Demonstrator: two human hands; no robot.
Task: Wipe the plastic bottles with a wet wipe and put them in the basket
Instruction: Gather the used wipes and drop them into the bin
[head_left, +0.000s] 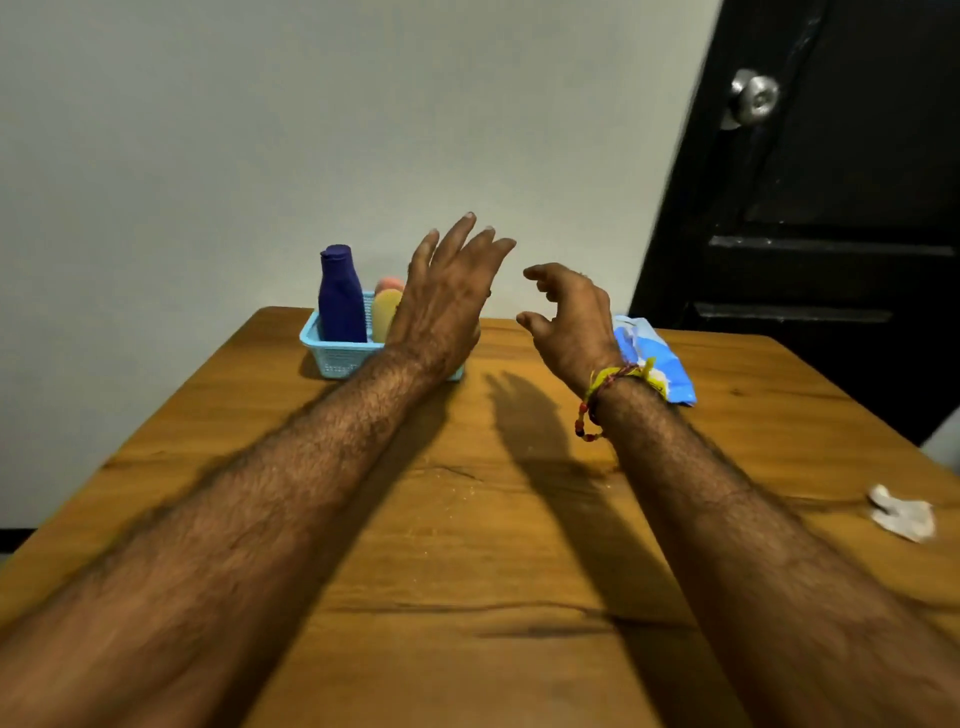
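A: Where are the bottles?

B: In the blue basket (332, 358) at the far left of the bench (467, 545). A purple bottle (340, 301) stands upright in it; beside that a yellow bottle (385, 312) and a pink one (389, 283) behind, both partly hidden by the left hand (447, 296).

A: And the grip on each side?

B: Left hand is raised in front of the basket, fingers straight and spread, holding nothing. Right hand (571, 317) hovers over the bench, fingers loosely curled, also holding nothing; a beaded band (597, 405) circles its wrist.

A: The wipes?

B: A blue pack (660, 364) lies behind the right wrist. A crumpled white wipe (901, 514) sits near the right edge, well apart from the basket
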